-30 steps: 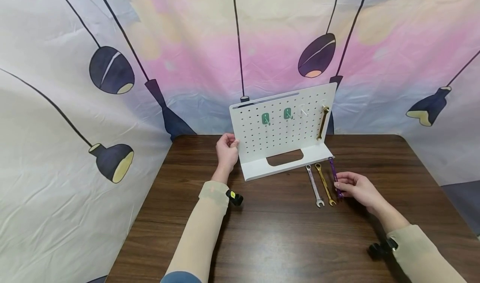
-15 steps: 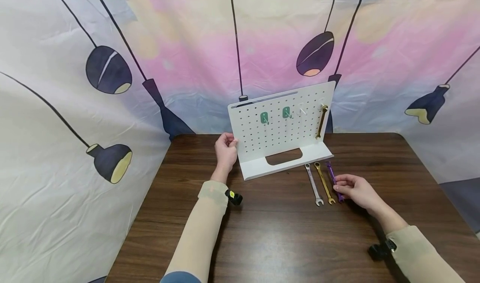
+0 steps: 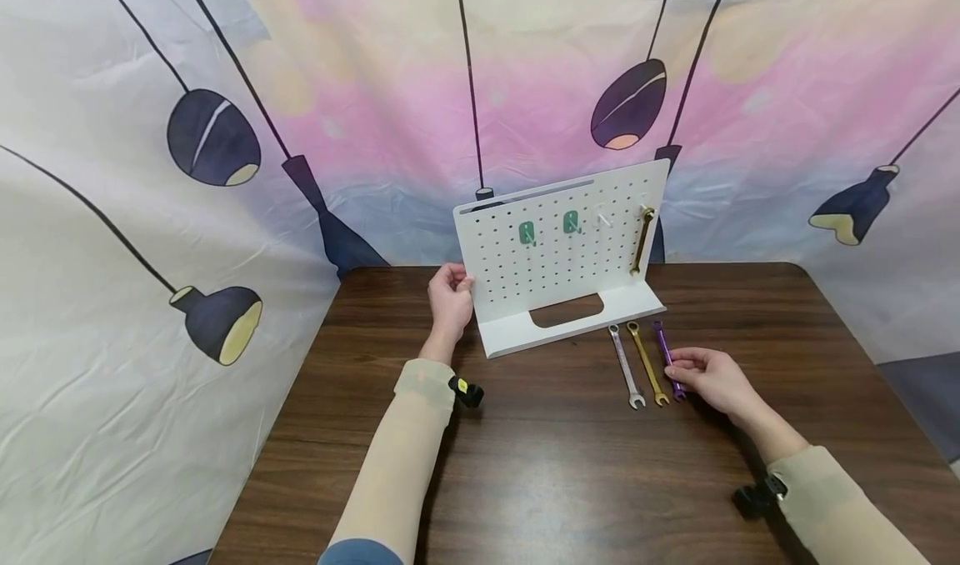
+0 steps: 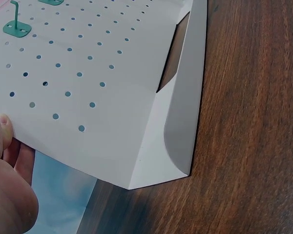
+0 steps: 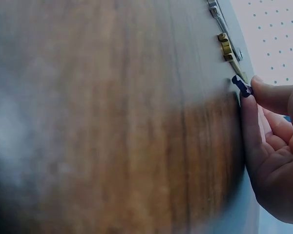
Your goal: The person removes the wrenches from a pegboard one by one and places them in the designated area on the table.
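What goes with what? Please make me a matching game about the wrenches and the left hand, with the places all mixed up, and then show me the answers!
Things:
1. left hand
2. silver wrench
3. purple wrench
4. gold wrench lying on the table

Places:
A. pinched by the right hand
B. in the middle of the row of three
C. holding the side edge of the white board
D. farthest left in the row of three

Right pairs: 1-C, 2-D, 3-A, 4-B
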Available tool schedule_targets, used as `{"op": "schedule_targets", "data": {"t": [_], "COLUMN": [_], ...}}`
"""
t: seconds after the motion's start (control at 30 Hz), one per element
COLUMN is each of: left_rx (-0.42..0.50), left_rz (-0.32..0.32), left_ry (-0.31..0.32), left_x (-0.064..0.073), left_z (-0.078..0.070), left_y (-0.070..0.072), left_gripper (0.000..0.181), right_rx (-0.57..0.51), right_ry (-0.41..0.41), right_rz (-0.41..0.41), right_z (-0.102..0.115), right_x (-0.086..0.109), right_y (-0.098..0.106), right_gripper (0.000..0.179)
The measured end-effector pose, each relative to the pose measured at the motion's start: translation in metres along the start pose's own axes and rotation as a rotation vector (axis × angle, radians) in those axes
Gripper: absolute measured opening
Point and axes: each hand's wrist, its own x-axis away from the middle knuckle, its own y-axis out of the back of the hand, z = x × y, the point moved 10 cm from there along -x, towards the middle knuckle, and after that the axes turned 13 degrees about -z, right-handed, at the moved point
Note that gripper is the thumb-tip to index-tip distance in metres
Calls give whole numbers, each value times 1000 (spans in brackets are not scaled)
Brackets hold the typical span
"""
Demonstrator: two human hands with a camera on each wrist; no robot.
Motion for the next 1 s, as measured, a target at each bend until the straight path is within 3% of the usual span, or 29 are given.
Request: {"op": "schedule_targets", "data": {"t": [0.47, 1.0], "left_rx": [2, 17], "left_rz": [3, 6], "left_ry": [19, 13], "left_x": [4, 2], "left_z": [1, -1], "left_y": [4, 1], "left_gripper": [9, 8], "right_rx": [159, 236], "right_ry": [46, 50], "right_rz": [-46, -104], "right_z": [8, 18], "right_x": [1, 0], "right_y": [1, 6], "right_gripper": [40, 37]}}
